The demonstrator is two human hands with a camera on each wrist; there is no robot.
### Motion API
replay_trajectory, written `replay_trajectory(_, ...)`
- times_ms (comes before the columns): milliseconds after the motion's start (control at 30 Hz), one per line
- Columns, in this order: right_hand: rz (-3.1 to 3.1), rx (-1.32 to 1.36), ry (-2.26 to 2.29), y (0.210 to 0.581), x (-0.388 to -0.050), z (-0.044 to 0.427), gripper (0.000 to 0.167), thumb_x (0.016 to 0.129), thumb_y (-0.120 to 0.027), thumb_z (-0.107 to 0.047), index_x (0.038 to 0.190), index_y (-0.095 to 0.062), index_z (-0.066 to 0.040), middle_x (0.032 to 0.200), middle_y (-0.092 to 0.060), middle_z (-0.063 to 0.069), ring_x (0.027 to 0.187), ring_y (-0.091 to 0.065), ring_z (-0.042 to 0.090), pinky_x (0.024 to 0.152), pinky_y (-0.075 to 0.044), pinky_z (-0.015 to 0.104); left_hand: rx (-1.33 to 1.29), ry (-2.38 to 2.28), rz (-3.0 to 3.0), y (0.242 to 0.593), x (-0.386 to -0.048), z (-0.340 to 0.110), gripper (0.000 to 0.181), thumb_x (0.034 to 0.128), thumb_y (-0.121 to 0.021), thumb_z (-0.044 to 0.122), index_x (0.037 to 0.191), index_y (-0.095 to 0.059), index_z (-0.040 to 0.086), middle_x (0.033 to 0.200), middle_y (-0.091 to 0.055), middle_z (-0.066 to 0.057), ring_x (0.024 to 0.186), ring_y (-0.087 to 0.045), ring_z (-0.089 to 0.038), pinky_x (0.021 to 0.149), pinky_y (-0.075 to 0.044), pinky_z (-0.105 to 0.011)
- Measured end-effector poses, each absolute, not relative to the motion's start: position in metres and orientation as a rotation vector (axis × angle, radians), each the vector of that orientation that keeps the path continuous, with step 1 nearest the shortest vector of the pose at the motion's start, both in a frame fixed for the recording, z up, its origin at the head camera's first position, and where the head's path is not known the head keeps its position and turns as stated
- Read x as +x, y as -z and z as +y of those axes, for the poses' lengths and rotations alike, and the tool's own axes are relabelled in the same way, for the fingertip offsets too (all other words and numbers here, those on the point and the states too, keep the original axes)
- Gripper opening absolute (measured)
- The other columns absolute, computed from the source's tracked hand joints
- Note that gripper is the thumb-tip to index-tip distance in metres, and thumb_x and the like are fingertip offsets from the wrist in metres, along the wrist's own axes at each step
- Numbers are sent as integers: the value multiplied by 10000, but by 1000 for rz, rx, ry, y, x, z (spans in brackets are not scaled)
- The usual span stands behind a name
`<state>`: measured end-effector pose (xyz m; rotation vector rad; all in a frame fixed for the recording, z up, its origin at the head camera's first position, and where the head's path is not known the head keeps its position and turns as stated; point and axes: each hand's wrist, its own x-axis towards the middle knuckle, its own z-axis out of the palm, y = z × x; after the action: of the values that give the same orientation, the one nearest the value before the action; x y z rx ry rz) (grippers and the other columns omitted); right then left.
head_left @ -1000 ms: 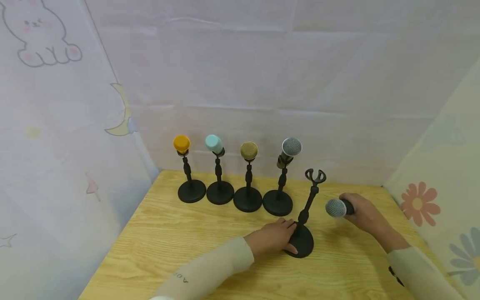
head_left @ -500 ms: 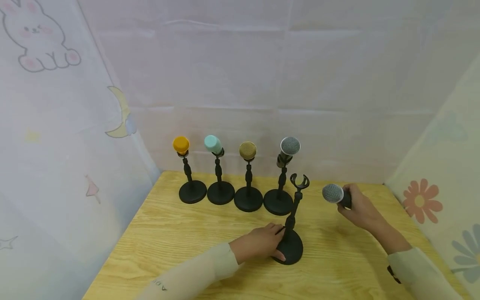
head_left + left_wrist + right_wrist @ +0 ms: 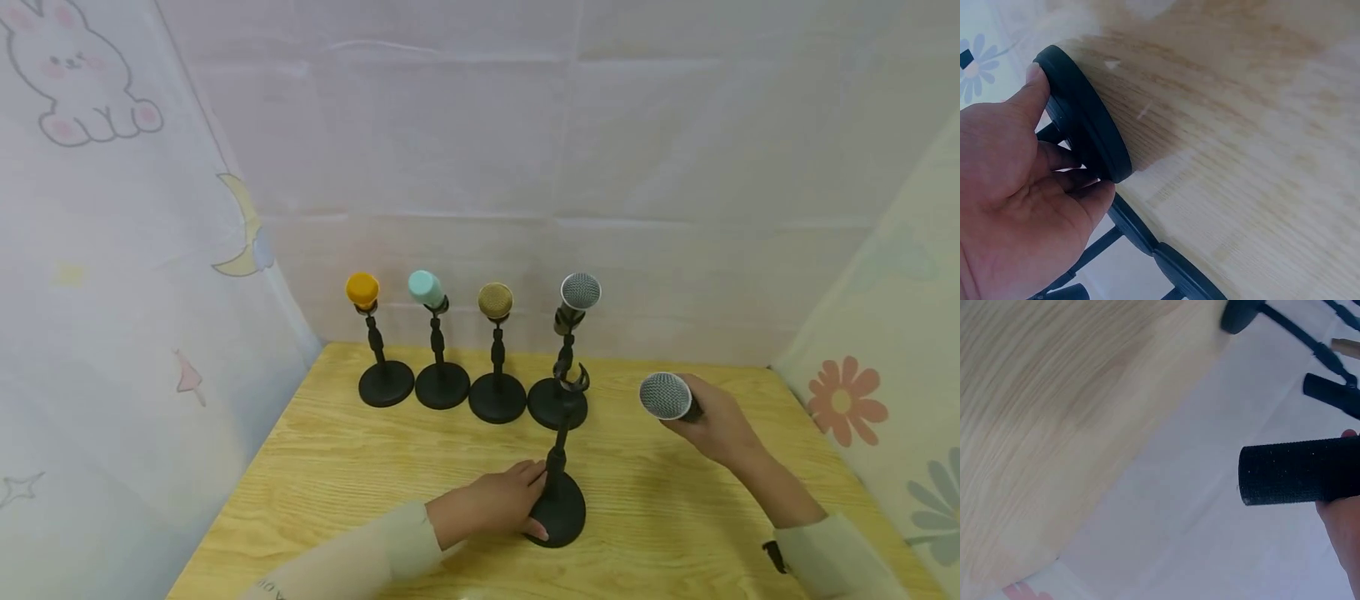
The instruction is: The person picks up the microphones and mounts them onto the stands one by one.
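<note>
My left hand grips the round black base of a microphone stand, its forked clip holding nothing. In the left wrist view, the thumb and fingers of the left hand span the rim of the stand's base. Off to the right, my right hand holds a microphone with a silver mesh head above the table. Its black handle sticks out of the right hand in the right wrist view.
Behind stand several microphones in black stands: an orange-topped one, a mint one, a gold-mesh one and a silver-mesh one. The wooden table meets a pale cloth backdrop behind and at both sides.
My left hand has drawn the stand left and toward me, so its clip now overlaps the silver-mesh microphone's stand. The right hand's microphone has risen slightly and its mesh head faces more toward me.
</note>
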<state>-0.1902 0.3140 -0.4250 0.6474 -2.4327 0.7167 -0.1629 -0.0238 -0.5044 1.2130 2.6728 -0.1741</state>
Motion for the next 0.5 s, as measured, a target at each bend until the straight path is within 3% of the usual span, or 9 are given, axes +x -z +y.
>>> replay_trajectory(167,-2397,530,-923,409,-178,293,508,747,-889,-64,1203,-673,2,1042,-738,159,969,-551,-136,773,-471,96,1193,174,2669,500,-153,-30,881,921,-455,715,1577,-376,132,1660,-269,-7,1505,-303,-156,1041,-476,-243)
replay_trajectory(233,-2392,488,-1003,402,-173,284,467,761,-880,-82,1174,-679,2,1005,-741,111,936,-539,-171,744,-462,74,1180,173,2669,499,-150,-32,881,919,-456,713,1578,-374,135,1661,-266,-3,1507,-297,-153,1039,-478,-245)
replay_trajectory(400,-2325,547,-1228,381,-166,265,243,805,-831,-1,987,-676,-48,874,-691,-49,806,-616,-32,747,-483,142,1173,169,2668,496,-142,-36,873,919,-469,709,1571,-391,134,1659,-275,-3,1504,-305,-150,1037,-481,-246)
replay_trajectory(500,-2187,676,-1377,370,-165,251,272,754,-818,124,925,-672,-29,869,-692,-31,828,-645,72,813,-484,151,1171,157,2664,495,-137,-38,863,923,-477,701,1563,-405,127,1655,-285,-10,1500,-317,-157,1048,-472,-246)
